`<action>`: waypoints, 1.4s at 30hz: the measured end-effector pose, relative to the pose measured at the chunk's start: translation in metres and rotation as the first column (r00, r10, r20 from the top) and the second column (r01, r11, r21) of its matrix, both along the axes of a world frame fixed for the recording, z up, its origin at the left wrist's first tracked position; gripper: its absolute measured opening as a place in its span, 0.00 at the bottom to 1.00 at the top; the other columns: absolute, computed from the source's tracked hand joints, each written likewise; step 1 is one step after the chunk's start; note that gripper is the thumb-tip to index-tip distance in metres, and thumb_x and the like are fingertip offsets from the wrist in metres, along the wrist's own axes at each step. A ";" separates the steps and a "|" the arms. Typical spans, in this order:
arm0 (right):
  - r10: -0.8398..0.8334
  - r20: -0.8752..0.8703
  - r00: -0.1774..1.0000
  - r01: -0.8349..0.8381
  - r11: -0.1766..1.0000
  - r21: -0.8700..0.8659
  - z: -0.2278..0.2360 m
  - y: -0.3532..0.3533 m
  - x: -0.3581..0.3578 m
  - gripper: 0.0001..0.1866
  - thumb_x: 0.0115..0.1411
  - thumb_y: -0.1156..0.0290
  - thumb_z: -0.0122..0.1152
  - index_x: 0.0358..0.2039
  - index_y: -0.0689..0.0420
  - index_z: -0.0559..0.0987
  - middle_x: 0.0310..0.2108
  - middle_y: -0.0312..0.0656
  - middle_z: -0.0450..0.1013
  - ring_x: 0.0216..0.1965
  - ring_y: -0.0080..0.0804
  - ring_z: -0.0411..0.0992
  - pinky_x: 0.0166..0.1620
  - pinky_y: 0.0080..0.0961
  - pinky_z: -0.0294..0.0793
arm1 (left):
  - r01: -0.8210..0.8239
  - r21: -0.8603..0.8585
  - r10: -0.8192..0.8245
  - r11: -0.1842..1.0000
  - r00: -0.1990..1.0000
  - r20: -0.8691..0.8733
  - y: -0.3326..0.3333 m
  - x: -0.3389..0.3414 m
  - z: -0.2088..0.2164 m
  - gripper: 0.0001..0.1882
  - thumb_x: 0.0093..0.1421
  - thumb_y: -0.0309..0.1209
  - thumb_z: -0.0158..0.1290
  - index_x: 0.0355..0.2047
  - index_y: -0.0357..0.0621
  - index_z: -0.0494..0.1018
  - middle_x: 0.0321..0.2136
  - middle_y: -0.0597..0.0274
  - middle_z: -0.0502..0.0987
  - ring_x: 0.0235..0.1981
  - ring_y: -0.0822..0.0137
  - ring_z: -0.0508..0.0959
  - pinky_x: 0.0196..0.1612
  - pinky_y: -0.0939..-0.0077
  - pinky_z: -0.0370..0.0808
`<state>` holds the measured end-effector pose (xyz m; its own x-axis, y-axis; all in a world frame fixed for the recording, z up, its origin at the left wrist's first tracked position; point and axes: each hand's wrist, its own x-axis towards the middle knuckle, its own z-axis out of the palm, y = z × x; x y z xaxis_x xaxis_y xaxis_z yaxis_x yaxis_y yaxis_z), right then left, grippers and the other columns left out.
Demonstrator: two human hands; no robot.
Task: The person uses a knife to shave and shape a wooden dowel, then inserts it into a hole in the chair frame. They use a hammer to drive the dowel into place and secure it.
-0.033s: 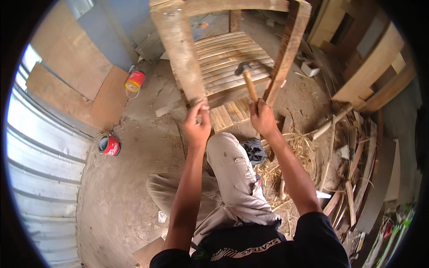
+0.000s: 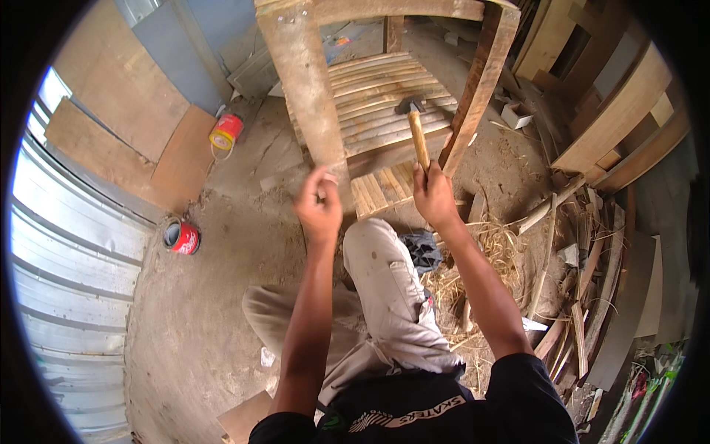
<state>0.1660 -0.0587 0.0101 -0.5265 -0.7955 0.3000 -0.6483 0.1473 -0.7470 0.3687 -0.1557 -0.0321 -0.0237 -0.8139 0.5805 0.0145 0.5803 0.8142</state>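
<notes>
My right hand is wrapped round the wooden handle of a hammer. The dark hammer head points away from me, above the slats of a wooden frame. At the lower end of the frame's left leg, my left hand is closed with curled fingers. Those fingers are slightly blurred, and whatever they pinch is too small to make out. The wooden frame stands in front of me, with a panel of pale slats inside it and shorter slats below, near my raised knee.
On the left floor are a red can and a red and yellow bucket. Wood shavings and a black plastic bag lie right of my knee. Scrap wood is piled farther right. Corrugated metal lines the left side.
My left hand has shifted slightly left, away from the frame's leg. The hammer has tilted slightly, its head now a little farther right. My right hand keeps its grip.
</notes>
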 end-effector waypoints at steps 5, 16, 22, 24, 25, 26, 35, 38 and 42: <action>0.097 0.031 0.995 -0.099 0.990 0.098 0.006 -0.017 -0.012 0.18 0.69 0.61 0.51 0.34 0.67 0.74 0.26 0.64 0.73 0.32 0.63 0.74 0.33 0.46 0.72 | -0.435 -0.198 0.475 0.878 0.843 0.254 -0.058 0.043 0.024 0.13 0.63 0.29 0.57 0.46 0.37 0.76 0.47 0.45 0.78 0.49 0.49 0.78 0.52 0.62 0.73; -0.181 0.300 0.936 0.253 0.942 -0.220 -0.020 0.041 -0.014 0.06 0.66 0.74 0.57 0.39 0.64 0.75 0.24 0.35 0.70 0.23 0.19 0.64 0.25 0.24 0.66 | 0.524 0.391 -0.500 0.757 0.849 -0.170 -0.115 -0.007 0.140 0.50 0.66 0.70 0.19 0.60 0.35 0.65 0.45 0.46 0.80 0.44 0.54 0.82 0.52 0.63 0.78; -0.007 0.368 0.930 0.165 0.902 -0.399 0.025 0.009 -0.059 0.08 0.66 0.72 0.59 0.40 0.64 0.76 0.27 0.38 0.74 0.25 0.19 0.72 0.27 0.20 0.73 | 0.670 0.367 -0.600 0.646 0.742 -0.298 -0.104 -0.014 0.146 0.50 0.67 0.67 0.13 0.55 0.35 0.69 0.37 0.48 0.81 0.36 0.54 0.83 0.47 0.58 0.81; -0.101 0.374 0.922 0.231 0.918 -0.323 0.017 0.008 -0.058 0.08 0.66 0.72 0.59 0.41 0.64 0.76 0.26 0.38 0.74 0.26 0.19 0.73 0.27 0.21 0.74 | 0.680 0.298 -0.606 0.671 0.733 -0.308 -0.105 -0.016 0.139 0.49 0.68 0.66 0.14 0.54 0.34 0.69 0.36 0.49 0.81 0.37 0.54 0.83 0.49 0.59 0.79; -0.123 0.342 0.932 0.240 0.915 -0.325 0.006 0.011 -0.058 0.08 0.66 0.72 0.59 0.41 0.64 0.76 0.26 0.38 0.74 0.26 0.19 0.73 0.27 0.21 0.74 | 0.590 0.348 -0.526 0.729 0.808 -0.267 -0.107 -0.017 0.134 0.49 0.68 0.67 0.15 0.52 0.34 0.71 0.37 0.47 0.80 0.40 0.53 0.82 0.51 0.58 0.77; -0.143 0.372 0.917 0.269 0.911 -0.313 -0.010 0.014 -0.057 0.08 0.66 0.72 0.58 0.41 0.63 0.75 0.24 0.39 0.73 0.25 0.22 0.73 0.26 0.24 0.72 | 0.504 0.376 -0.452 0.777 0.864 -0.224 -0.108 -0.016 0.124 0.49 0.68 0.67 0.17 0.50 0.34 0.73 0.38 0.45 0.80 0.44 0.52 0.81 0.53 0.56 0.75; -0.359 0.112 0.927 0.343 0.929 0.142 -0.250 0.083 -0.034 0.18 0.62 0.64 0.60 0.20 0.61 0.72 0.15 0.38 0.69 0.16 0.25 0.65 0.20 0.32 0.63 | -0.100 -0.297 0.311 0.950 0.422 0.852 -0.087 0.057 -0.015 0.27 0.72 0.50 0.38 0.51 0.40 0.73 0.48 0.53 0.77 0.51 0.51 0.73 0.62 0.56 0.62; -0.399 0.272 0.876 0.348 0.912 0.218 -0.284 0.095 -0.019 0.17 0.59 0.65 0.59 0.19 0.64 0.73 0.14 0.40 0.67 0.21 0.32 0.69 0.28 0.36 0.67 | -0.130 -0.333 0.354 0.934 0.480 0.803 -0.084 0.058 -0.023 0.21 0.69 0.46 0.45 0.51 0.43 0.72 0.46 0.52 0.75 0.50 0.52 0.72 0.58 0.53 0.61; -0.404 0.155 0.901 0.359 0.898 0.253 -0.287 0.099 -0.006 0.20 0.57 0.57 0.64 0.30 0.65 0.80 0.24 0.53 0.77 0.28 0.48 0.78 0.36 0.43 0.74 | -0.166 -0.363 0.396 0.917 0.493 0.775 -0.083 0.053 -0.017 0.20 0.66 0.45 0.51 0.48 0.44 0.73 0.43 0.56 0.75 0.47 0.55 0.72 0.57 0.58 0.60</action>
<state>0.1599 0.0404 -0.2770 -0.8329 -0.5534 0.0037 -0.3511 0.5233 -0.7764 0.4219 -0.2388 -0.0487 -0.3721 -0.7264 0.5779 -0.7848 0.5786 0.2220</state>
